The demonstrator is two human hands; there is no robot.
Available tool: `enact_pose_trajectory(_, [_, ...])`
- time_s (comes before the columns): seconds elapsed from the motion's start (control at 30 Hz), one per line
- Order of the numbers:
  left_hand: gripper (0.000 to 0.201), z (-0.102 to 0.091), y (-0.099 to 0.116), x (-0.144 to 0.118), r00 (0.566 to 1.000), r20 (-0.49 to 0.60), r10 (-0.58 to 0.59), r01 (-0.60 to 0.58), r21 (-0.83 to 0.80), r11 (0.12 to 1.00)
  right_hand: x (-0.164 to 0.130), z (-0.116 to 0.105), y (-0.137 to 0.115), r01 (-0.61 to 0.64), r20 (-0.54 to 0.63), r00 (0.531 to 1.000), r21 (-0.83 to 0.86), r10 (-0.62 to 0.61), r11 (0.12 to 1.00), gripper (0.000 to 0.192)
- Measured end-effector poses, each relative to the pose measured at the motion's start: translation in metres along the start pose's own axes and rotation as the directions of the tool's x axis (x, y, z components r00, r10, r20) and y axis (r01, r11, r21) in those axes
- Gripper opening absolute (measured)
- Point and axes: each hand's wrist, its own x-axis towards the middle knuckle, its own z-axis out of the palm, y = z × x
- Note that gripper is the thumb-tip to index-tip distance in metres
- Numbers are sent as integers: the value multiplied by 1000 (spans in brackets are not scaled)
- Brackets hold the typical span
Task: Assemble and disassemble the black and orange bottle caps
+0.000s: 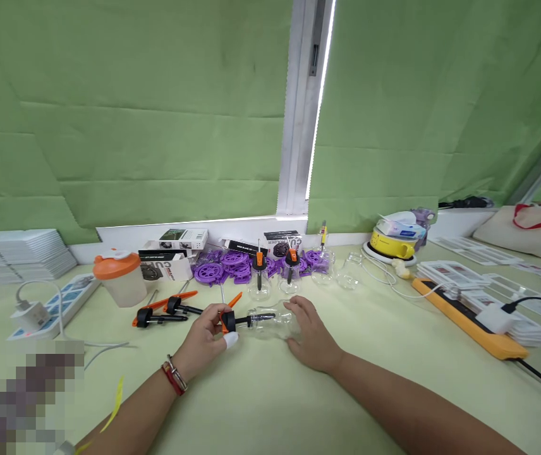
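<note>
My left hand point(210, 338) grips a black-and-orange cap point(230, 321) with a dark stem. That stem reaches through the neck into a clear bottle point(277, 321) lying on its side. Wrapped round the bottle's wide end is my right hand point(311, 335). Beside my left hand lie two similar black-and-orange caps with stems point(159, 316). Just beyond the bottle stand two clear bottles fitted with such caps, one bottle point(259, 287) left of the other bottle point(291, 281). Whether the cap I hold touches the bottle's rim I cannot tell.
Purple plastic parts point(235, 266) and cup-holder boxes point(169, 262) line the wall. An orange-lidded shaker cup point(119, 281) and a white power strip point(62, 306) stand left. Rightward are another clear bottle point(350, 273), a yellow pot point(391, 243) and an orange power strip point(476, 325) with cables.
</note>
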Motion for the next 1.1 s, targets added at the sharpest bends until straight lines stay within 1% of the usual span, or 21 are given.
enact_pose_trajectory(0.13, [35, 0, 0, 1, 1000, -13, 29, -29, -3, 1000, 10, 14, -4, 53, -2, 999, 56, -53, 997, 77])
enact_pose_trajectory(0.23, [34, 0, 1, 2, 999, -12, 53, -53, 9, 999, 14, 16, -5, 54, 2, 999, 60, -54, 997, 76])
enact_pose_trajectory(0.37, [34, 0, 2, 2, 999, 8, 49, -49, 8, 999, 12, 14, -6, 51, -4, 999, 51, -50, 997, 76])
enact_pose_trajectory(0.63, [34, 1, 1, 0, 997, 59, 46, -48, 41, 998, 9, 9, -8, 100, -7, 995, 30, -100, 995, 77])
enact_pose_trajectory(0.77, [36, 2, -1, -2, 994, 93, 52, -51, -16, 999, 8, 7, -8, 106, 4, 994, 21, -106, 994, 77])
enact_pose_trajectory(0.9, [37, 3, 0, -2, 995, 94, 22, -18, -44, 999, 7, 5, -7, 107, 20, 994, 27, -108, 994, 78])
enact_pose_trajectory(1.03, [38, 3, 2, -2, 995, 102, -3, 12, -88, 996, 6, 0, -9, 107, 43, 993, 71, -110, 992, 79])
enact_pose_trajectory(1.1, [39, 2, 3, -2, 994, 107, -14, 24, -97, 995, 7, -4, -10, 79, 64, 994, 111, -87, 991, 80])
